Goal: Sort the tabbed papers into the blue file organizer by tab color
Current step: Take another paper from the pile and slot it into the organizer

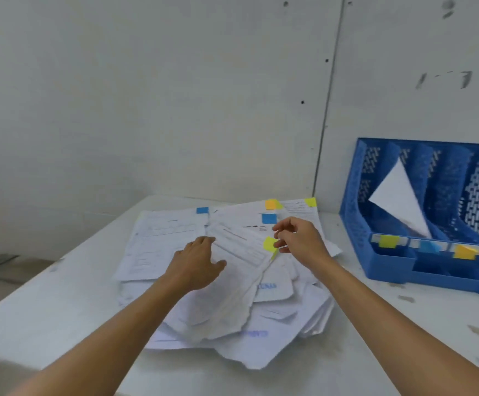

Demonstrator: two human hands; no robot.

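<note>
**Yellow-tabbed sheet at the right hand, organizer off to the right**

Nearest, a loose heap of white printed papers (232,318) sprawls across the white tabletop (61,310), its edges ragged and overlapping. On top of it the left hand (195,261) rests with its fingers straight, pressing the sheets flat and gripping nothing. Just beside it, the right hand (298,241) curls its fingers at a bright yellow sticky tab (269,243) on the top sheet's corner. I cannot tell whether they actually pinch it.

Farther back more markers stick out of the heap: blue paper tabs (202,210), an orange tab (271,204) and another yellow one. To the right, apart from the heap, stands the blue perforated plastic file organizer (358,195). One white sheet (398,201) leans in its left slot, and yellow, blue and orange labels run along its front.

The paper looks thin, light and limp, and the sheets probably slide on one another. The tab may peel or tear. Taking the sheet itself at the corner beside the tab, while the other hand pins the heap, seems safest.
</note>
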